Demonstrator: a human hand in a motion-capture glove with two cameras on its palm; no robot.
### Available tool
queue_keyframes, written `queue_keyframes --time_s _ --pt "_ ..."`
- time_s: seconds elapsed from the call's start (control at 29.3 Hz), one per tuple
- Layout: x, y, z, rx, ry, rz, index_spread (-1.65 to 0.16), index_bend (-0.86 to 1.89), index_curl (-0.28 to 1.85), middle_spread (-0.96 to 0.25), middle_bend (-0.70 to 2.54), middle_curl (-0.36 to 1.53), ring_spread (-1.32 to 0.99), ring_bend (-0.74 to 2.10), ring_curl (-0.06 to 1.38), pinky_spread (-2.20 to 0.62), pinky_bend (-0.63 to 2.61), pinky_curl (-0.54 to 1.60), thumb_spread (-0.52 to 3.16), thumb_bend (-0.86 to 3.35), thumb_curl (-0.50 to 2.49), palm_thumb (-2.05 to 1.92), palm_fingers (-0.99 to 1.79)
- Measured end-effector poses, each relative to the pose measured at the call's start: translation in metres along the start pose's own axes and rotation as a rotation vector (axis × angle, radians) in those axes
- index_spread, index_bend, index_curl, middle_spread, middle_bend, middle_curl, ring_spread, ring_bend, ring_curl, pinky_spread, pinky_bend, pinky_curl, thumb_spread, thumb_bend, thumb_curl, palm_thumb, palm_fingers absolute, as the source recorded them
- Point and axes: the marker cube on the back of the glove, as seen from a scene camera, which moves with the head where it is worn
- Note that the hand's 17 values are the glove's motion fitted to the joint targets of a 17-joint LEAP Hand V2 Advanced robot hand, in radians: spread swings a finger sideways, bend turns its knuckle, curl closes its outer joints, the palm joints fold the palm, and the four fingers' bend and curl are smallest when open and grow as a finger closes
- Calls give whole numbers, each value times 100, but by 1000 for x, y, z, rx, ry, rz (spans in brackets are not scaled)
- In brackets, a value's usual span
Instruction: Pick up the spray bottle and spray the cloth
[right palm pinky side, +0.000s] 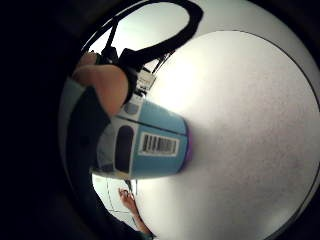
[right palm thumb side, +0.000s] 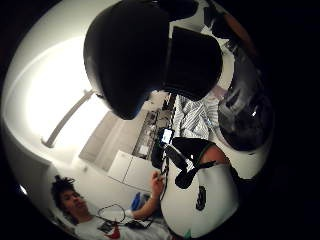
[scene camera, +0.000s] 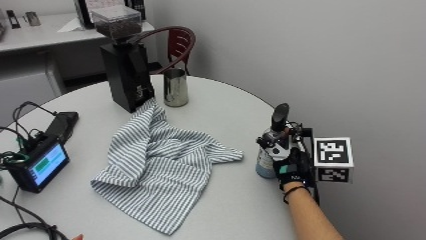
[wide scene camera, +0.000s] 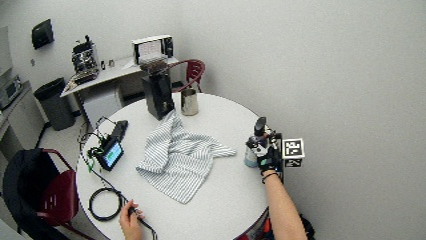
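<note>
In the outside view the spray bottle (scene camera: 266, 161), pale blue with a black spray head, stands upright near the right edge of the round white table (scene camera: 226, 115). My gloved right hand (scene camera: 291, 167) grips it from the right, fingers curled round its neck and body. Whether its base touches the table I cannot tell. The striped grey-and-white cloth (scene camera: 160, 165) lies crumpled on the table to the bottle's left, a short gap away. The little finger side view shows the bottle's blue label with a barcode (right palm pinky side: 150, 145) close to the palm. The black spray head (right palm thumb side: 135, 55) fills much of the thumb side view, the cloth (right palm thumb side: 192, 115) beyond it.
A black coffee grinder (scene camera: 126, 70) and a metal cup (scene camera: 175, 87) stand at the table's far side behind the cloth. A small screen device (scene camera: 41, 162) with cables sits at the left. A bare hand (wide scene camera: 130, 212) rests near a cable coil (wide scene camera: 106, 202).
</note>
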Motion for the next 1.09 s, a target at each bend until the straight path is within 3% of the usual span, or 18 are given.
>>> queue_keyframes --time_s 0.17,0.44,0.82,1.09 --pt "13 5 -17 81 -5 -4 -32 11 21 -10 30 40 -7 47 36 19 34 33 85 -1 33 68 86" --pt "17 22 -61 41 -64 38 -27 10 23 -10 32 42 -9 53 39 18 28 33 86 6 42 88 97" --pt "-76 9 -12 -289 -66 -104 -23 8 22 -8 30 43 -9 58 42 6 34 36 77 -1 49 93 110" --pt "-81 16 37 -556 64 -45 -20 8 22 -6 32 45 -9 62 43 -2 41 38 73 -3 53 90 117"
